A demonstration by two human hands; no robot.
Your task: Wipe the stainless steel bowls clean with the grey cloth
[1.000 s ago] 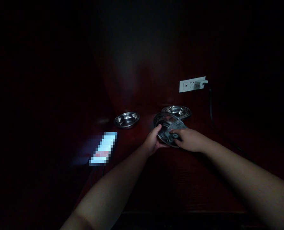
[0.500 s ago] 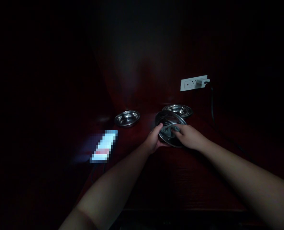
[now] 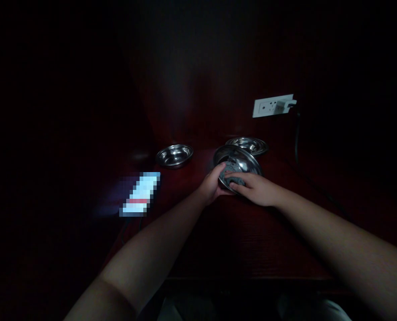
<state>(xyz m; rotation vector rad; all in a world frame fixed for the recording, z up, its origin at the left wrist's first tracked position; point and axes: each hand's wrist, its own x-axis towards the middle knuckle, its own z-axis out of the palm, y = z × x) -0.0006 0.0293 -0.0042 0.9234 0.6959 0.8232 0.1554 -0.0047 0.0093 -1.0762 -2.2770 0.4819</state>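
A shiny steel bowl [image 3: 250, 164] is tilted toward me above the dark red table. My left hand [image 3: 212, 185] grips its near left rim, thumb inside and fingers underneath. Inside the bowl lies a bunched grey cloth [image 3: 233, 173]. My right hand [image 3: 255, 187] is closed on this cloth and presses it against the inner surface near the left side. Part of the cloth is hidden under the fingers.
Another steel bowl [image 3: 174, 156] stands at the back left. More stacked steel bowls [image 3: 252, 145] sit just behind the held one. A lit phone [image 3: 141, 194] lies at the left. A wall socket [image 3: 274, 105] has a plug and a black cord [image 3: 297, 138] hanging down.
My right hand has shifted the cloth leftward within the bowl, its fingers now flatter over it. My left hand keeps its hold on the rim. The whole view has tipped slightly downward.
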